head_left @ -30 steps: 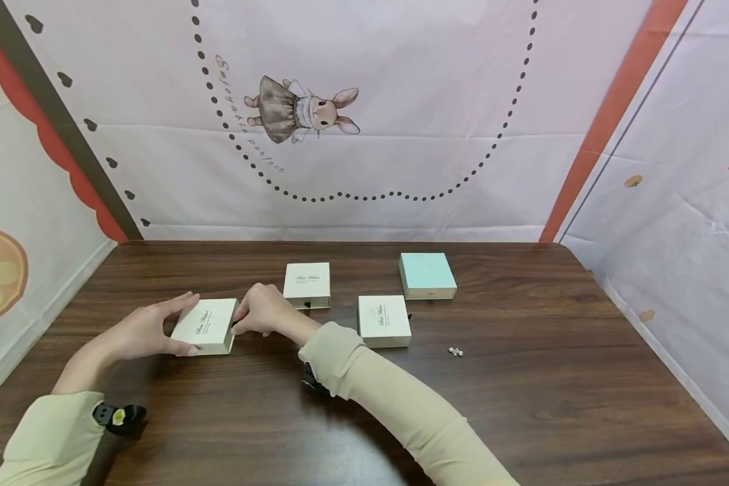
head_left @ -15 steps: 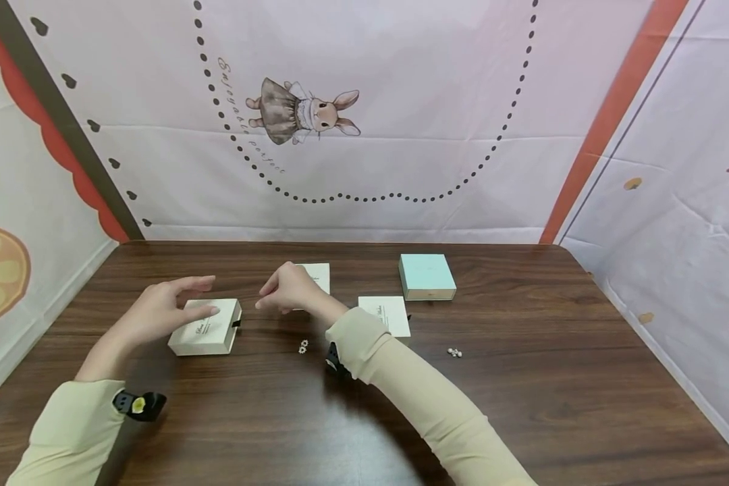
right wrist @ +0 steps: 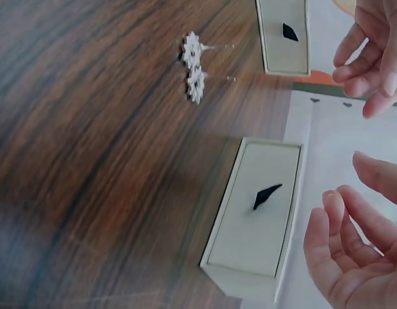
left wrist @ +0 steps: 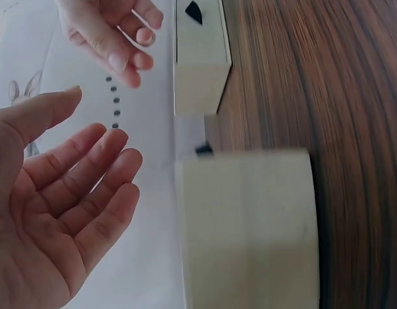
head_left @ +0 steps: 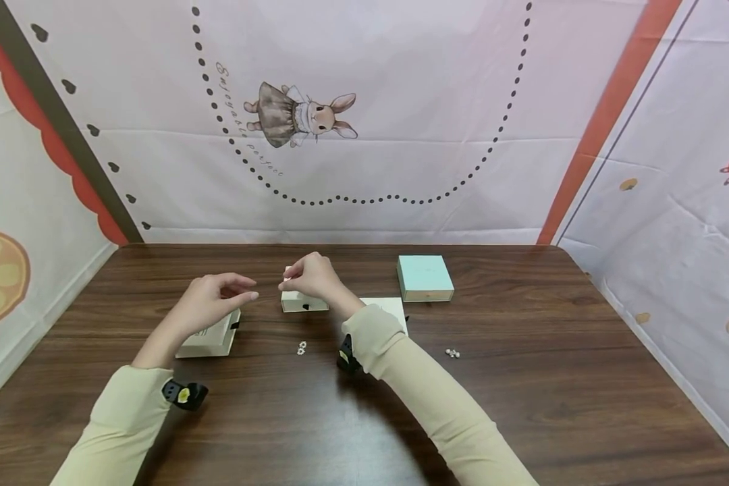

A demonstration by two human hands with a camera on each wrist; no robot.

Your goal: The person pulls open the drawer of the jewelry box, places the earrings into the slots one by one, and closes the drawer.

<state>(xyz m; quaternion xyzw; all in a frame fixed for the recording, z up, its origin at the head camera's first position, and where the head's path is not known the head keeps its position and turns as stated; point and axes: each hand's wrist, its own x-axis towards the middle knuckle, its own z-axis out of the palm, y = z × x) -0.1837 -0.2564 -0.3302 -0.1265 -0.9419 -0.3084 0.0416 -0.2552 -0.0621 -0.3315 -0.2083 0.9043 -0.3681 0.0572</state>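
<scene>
My left hand [head_left: 209, 304] hovers over the left cream drawer box [head_left: 203, 347], fingers relaxed and holding nothing. Its palm and loosely bent fingers show in the left wrist view, apart from the box [left wrist: 249, 238]. My right hand [head_left: 316, 277] is above the back cream drawer box [head_left: 298, 305] and hides part of its lid. In the right wrist view its fingers are gently bent with nothing between them, beside that box [right wrist: 249, 225], whose black pull tab [right wrist: 266, 195] faces out. Both drawers are pushed in. A pair of flower stud earrings [right wrist: 193, 71] lies on the table in front.
A third cream box [head_left: 391, 307] is partly covered by the right forearm. Behind it stands a light teal box [head_left: 426, 277]. Several small white round pieces [head_left: 452, 354] lie on the wooden table [head_left: 553, 378] to the right. A printed cloth [head_left: 425, 135] hangs behind the table.
My right hand has let go of the left box's tab and moved right, over the back box, uncovering the flower earrings. My left hand has released the left box, rising and moving right.
</scene>
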